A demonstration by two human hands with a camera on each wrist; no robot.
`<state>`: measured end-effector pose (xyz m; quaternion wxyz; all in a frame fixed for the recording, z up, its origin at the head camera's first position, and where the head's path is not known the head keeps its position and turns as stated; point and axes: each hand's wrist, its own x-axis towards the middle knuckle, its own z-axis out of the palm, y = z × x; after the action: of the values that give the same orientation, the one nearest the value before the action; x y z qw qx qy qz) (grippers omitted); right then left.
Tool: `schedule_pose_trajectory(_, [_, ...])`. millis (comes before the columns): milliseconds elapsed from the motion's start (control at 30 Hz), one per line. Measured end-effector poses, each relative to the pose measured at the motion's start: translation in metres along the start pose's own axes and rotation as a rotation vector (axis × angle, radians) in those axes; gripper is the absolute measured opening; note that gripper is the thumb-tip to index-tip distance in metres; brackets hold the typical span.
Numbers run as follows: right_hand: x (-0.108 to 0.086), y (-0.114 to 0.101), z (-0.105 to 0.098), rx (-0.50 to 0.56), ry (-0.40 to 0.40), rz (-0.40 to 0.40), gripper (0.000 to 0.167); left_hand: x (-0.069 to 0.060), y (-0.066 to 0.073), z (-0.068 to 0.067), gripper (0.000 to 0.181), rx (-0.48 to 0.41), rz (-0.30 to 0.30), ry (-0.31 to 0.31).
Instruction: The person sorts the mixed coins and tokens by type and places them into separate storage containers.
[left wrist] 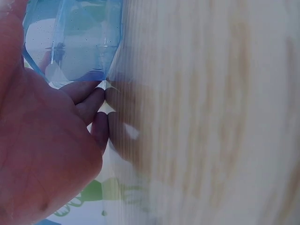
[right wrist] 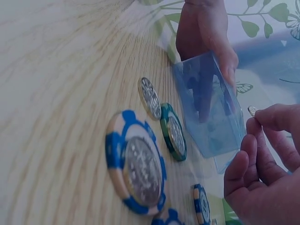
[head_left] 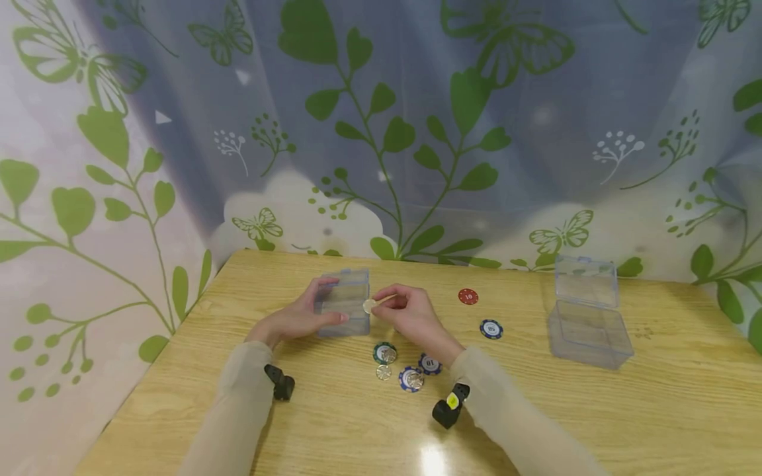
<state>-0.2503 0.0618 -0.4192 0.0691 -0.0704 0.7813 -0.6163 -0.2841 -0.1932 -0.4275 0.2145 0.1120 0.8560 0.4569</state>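
Coin [head_left: 370, 306] first: it's pinched between the thumb and index finger of the right hand [head_left: 413, 314], out at the fingertips, and set right by the right-hand edge of the near box [head_left: 351, 304]. That's pretty much the whole relation, since no long axis is offered by a round disc; its flat face is shown to the head view. The box is reached leftward from the right hand and is held on its other side by the left hand [head_left: 300, 317], thumb along the near side. Whether the rim is actually touched by the coin can't really be told, fwiw.

Just below the right hand, a green chip [head_left: 378, 350] and a blue chip [head_left: 405, 378] are each topped with a coin, with a loose coin [head_left: 383, 372] set beside them. Farther right, a red chip [head_left: 468, 296] and an open-lidded box [head_left: 589, 337] can be seen. Everything's laid on a wood-grain table [head_left: 333, 410], backed by a leaf-print curtain [head_left: 417, 192].
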Motion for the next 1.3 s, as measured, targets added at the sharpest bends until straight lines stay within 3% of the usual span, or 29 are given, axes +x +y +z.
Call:
schedule_pose_trajectory(400, [0.008, -0.001, 0.013, 0.014, 0.043, 0.000, 0.014, -0.001, 0.003, -0.002, 0.085, -0.004, 0.020, -0.011])
schedule_pose_trajectory(833, [0.009, 0.001, 0.015, -0.039, 0.079, 0.004, 0.006, 0.000, 0.001, 0.000, 0.086, 0.012, 0.024, -0.009])
schedule_pose_trajectory(1300, [0.002, -0.004, -0.006, -0.159, -0.007, -0.094, 0.008, 0.002, 0.000, -0.001, 0.086, 0.009, 0.027, -0.008])
